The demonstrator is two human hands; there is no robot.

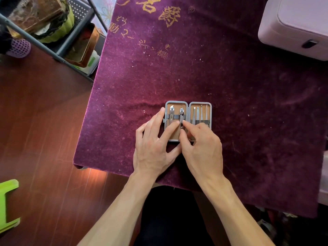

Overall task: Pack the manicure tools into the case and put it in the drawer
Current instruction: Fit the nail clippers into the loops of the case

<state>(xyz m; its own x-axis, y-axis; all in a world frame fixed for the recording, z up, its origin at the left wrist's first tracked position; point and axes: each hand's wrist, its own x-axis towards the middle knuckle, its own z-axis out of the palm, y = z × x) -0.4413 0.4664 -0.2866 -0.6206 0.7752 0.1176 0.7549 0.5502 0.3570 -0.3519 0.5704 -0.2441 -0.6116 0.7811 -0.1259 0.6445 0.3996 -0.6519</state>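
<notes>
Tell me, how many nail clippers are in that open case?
2, both strapped in the left half of the case: the larger clipper by the left edge, the smaller clipper beside it, pinched by the right hand. Others may be hidden lower down.

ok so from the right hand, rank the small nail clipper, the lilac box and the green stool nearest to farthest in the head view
1. small nail clipper, in the left half of the case, pinched by the right hand.
2. lilac box, far right on the purple cloth.
3. green stool, on the floor, far left.
</notes>
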